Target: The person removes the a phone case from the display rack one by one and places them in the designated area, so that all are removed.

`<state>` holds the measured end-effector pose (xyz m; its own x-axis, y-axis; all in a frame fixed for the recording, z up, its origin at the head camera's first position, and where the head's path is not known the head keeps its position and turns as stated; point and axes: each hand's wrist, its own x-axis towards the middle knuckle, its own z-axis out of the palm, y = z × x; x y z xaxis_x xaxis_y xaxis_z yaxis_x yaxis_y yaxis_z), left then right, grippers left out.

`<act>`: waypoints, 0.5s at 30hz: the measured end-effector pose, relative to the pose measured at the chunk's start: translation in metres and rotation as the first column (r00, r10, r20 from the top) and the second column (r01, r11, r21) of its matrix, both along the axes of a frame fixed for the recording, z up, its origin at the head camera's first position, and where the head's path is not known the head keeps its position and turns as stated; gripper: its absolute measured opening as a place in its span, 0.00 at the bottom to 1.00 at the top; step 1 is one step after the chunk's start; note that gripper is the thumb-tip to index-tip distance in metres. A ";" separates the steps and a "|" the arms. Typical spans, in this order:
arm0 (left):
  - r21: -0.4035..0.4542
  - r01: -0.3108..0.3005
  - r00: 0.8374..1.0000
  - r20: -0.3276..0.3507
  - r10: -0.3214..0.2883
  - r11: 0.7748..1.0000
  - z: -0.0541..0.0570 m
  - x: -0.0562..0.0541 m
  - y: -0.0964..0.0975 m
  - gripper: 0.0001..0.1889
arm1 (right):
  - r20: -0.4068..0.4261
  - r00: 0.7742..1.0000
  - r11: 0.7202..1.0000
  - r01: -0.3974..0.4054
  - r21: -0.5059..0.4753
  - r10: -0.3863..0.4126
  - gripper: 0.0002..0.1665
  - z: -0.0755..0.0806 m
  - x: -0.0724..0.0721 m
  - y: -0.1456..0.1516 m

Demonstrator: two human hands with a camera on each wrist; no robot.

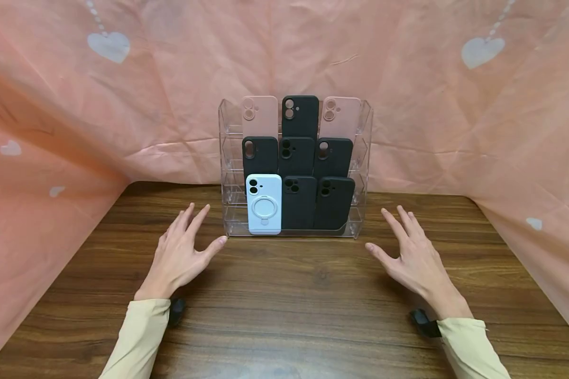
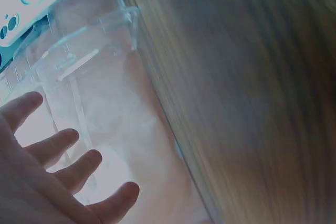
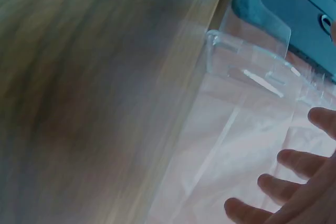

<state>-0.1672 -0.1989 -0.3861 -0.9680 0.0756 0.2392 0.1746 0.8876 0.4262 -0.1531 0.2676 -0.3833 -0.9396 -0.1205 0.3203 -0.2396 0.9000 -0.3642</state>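
A clear tiered stand [image 1: 366,158] holds several phone cases in three rows. In its lowest row, a white phone case [image 1: 264,217] with a ring on its back leans at the left, beside a black phone case [image 1: 300,205] and another black phone case [image 1: 335,205]. Black cases fill the middle row; the top row has a pink phone case [image 1: 260,118] on either side of a black one. My left hand [image 1: 180,255] hovers left of the stand, fingers spread and holding nothing. On the other side, my right hand [image 1: 412,255] is likewise spread, thumb towards the stand.
The stand rests near the back of a brown wood-grain table [image 1: 289,305]. Pink cloth [image 1: 417,105] with white hearts hangs behind and along both sides. A dark band [image 1: 424,322] circles the right wrist, and a similar one [image 1: 176,311] shows at the left.
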 end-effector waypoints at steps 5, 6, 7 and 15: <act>0.195 0.001 1.000 0.000 -0.001 0.981 0.001 -0.011 0.010 0.40 | -0.093 0.995 0.997 -0.034 -0.073 0.028 0.45 0.002 -0.006 -0.012; 0.237 0.004 1.000 -0.008 -0.002 0.971 0.001 -0.014 0.013 0.40 | -0.117 0.993 0.995 -0.046 -0.089 0.035 0.43 0.003 -0.008 -0.015; 0.279 0.005 1.000 -0.015 0.000 0.960 0.001 -0.016 0.015 0.39 | -0.140 0.989 0.993 -0.059 -0.105 0.044 0.42 0.004 -0.009 -0.017; 0.570 -0.038 0.998 -0.014 0.055 0.821 0.003 -0.033 0.031 0.31 | -0.312 0.945 0.968 -0.168 -0.188 0.103 0.33 0.010 -0.024 -0.034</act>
